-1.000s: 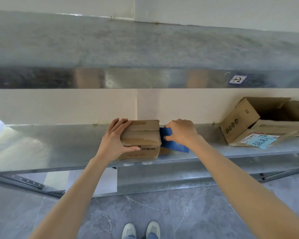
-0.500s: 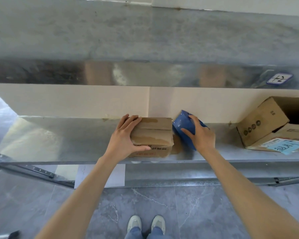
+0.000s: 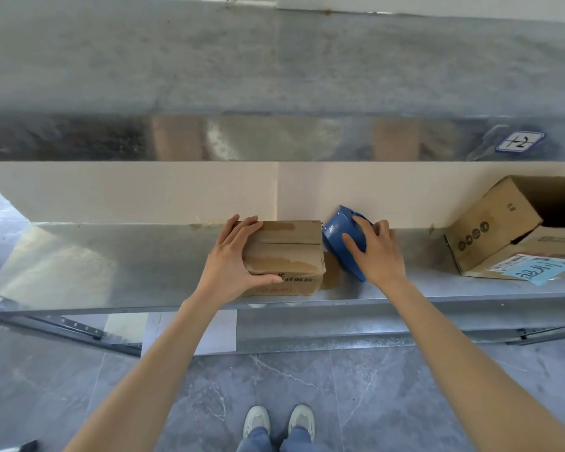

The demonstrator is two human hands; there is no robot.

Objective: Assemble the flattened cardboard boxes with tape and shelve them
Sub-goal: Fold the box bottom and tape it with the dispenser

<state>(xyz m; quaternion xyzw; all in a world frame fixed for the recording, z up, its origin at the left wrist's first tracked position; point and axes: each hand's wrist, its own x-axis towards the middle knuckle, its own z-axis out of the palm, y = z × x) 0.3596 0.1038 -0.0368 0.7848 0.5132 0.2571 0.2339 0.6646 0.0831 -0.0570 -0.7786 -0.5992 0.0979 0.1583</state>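
Small taped brown cardboard box point(image 3: 287, 252) on grey metal shelf point(image 3: 111, 265); left hand point(image 3: 232, 265) clasps its left end, right hand point(image 3: 379, 256) curls round blue plastic tape dispenser point(image 3: 338, 233) beside it. Box likely light, crushable: hold opposite ends.

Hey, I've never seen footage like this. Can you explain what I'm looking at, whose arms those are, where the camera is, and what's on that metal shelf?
There is no machine here. A person wears a wide-angle camera on the head, looking forward and down, so you see their own arms and shoes. The left hand grips a small taped cardboard box standing on the metal shelf. The right hand holds what looks like a blue tape dispenser just right of that box. Farther right sits a bigger open box, tilted, with a blue note in front.
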